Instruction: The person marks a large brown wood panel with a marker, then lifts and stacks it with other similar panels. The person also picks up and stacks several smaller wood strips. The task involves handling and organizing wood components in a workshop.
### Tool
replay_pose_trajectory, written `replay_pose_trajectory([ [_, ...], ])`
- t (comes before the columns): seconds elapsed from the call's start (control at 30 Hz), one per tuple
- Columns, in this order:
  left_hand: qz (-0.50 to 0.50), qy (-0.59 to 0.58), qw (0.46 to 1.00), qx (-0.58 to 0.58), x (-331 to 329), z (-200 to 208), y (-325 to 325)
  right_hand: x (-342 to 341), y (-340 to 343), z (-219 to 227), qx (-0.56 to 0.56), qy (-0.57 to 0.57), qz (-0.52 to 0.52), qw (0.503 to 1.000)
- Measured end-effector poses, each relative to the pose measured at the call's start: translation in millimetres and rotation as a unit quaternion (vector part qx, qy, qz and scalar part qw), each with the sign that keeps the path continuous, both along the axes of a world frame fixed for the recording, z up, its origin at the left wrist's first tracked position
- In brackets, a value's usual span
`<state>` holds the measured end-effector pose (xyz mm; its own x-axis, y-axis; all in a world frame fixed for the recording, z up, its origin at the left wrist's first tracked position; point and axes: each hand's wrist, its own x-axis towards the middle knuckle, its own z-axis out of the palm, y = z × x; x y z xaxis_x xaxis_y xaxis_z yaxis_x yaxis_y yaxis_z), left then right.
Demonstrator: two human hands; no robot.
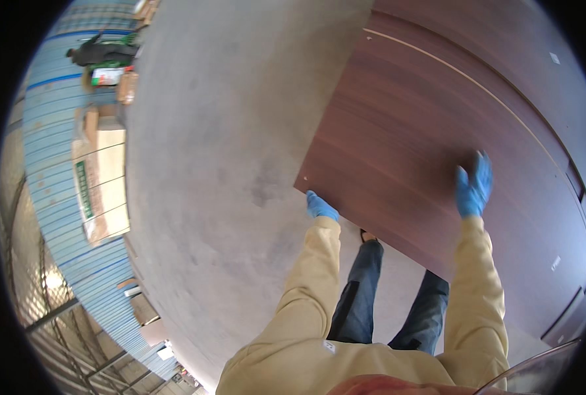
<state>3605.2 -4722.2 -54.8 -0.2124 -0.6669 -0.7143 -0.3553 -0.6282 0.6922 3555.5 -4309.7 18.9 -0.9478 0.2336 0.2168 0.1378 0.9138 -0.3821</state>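
A large dark reddish-brown wooden panel (385,138) lies in front of me and to the right, its near-left corner close to my left side. My left hand (320,205), in a blue glove, grips the near edge just by that corner; part of its fingers is hidden at the edge. Over the panel's surface my right hand (475,187), also blue-gloved, is spread with the thumb apart and holds nothing. A shadow lies beside it, and I cannot tell whether the palm touches the wood.
More brown panels (523,62) lie beyond and to the right, with small white labels. Grey floor (214,145) stretches to the left. Along the blue wall (49,145) stand wrapped boxes (105,178), and another person (102,52) is at the far left.
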Motion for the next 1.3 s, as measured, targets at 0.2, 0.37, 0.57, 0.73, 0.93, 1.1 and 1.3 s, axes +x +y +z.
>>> replay_pose_trajectory([
  [0.2,-0.236,-0.37,0.852,-0.286,14.4,58.8,52.1,221.3,140.5,15.5,-0.039,-0.086,-0.289,0.953],
  [0.37,-0.542,-0.101,0.589,-0.591,16.9,114.1,241.3,423.6,253.6,-5.9,0.057,-0.272,-0.64,0.716],
  [0.57,-0.735,0.185,0.371,-0.536,55.0,131.4,444.9,543.7,346.7,-71.2,-0.151,-0.058,-0.668,0.726],
  [0.73,-0.833,0.135,0.226,-0.487,58.2,154.3,459.4,480.5,281.1,-45.9,-0.303,0.025,-0.835,0.458],
  [0.93,-0.861,-0.012,0.13,-0.491,66.3,154.2,477.1,459.3,315.5,11.4,-0.399,0.114,-0.757,0.505],
  [1.1,-0.851,-0.099,0.071,-0.51,76.9,143.9,495.3,452.6,354.2,-6.1,-0.376,0.13,-0.804,0.441],
  [1.3,-0.849,-0.148,0.041,-0.505,83.9,162.5,508.9,457.6,359.0,-8.9,-0.39,0.159,-0.794,0.438],
])
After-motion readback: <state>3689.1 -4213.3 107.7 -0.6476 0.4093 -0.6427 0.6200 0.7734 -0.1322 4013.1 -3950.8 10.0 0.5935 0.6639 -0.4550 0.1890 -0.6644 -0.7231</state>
